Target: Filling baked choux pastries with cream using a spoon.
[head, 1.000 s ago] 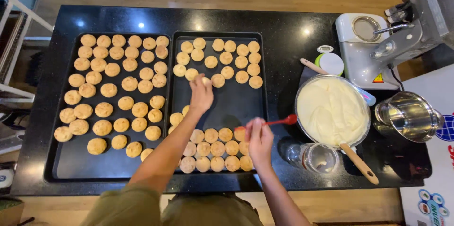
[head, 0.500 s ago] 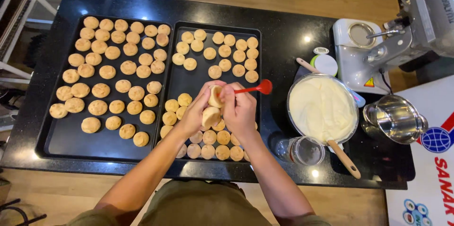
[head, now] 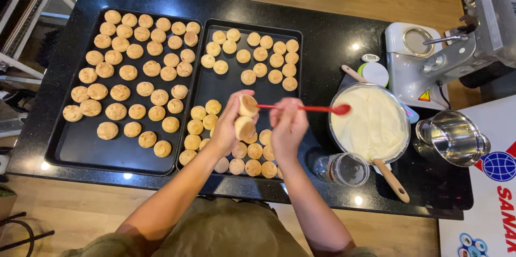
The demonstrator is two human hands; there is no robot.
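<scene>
A small round pastry shell (head: 246, 116), split open into two halves, is held in the left hand (head: 230, 125), above the near part of the right-hand baking tray (head: 294, 30). The fingers are curled around the shell, with both halves gripped by their outer crusts and the opening turned toward three o'clock. A red spatula (head: 317, 108) is pinched in the right hand (head: 287, 125) by its thin handle; the red blade is held out at three o'clock over the rim of the metal bowl of pale cream (head: 370, 122).

The shell is judged light, dry-crusted and hollow, and therefore fragile; it is best gripped gently at its sides, since pressure on the dome could crush it. The spatula appears stiff in the handle and light.

A second tray (head: 64, 152), at nine o'clock, is covered in rows of whole shells. On the right-hand tray, shells are grouped at twelve o'clock and at six o'clock below the hands, with bare dark metal between. A wooden-handled utensil (head: 391, 180) is leaned in the bowl. A glass jar (head: 344, 169) is stood just beside the bowl at seven o'clock, a steel jug (head: 451, 137) at three o'clock, and a stand mixer (head: 462, 36) at one o'clock.
</scene>
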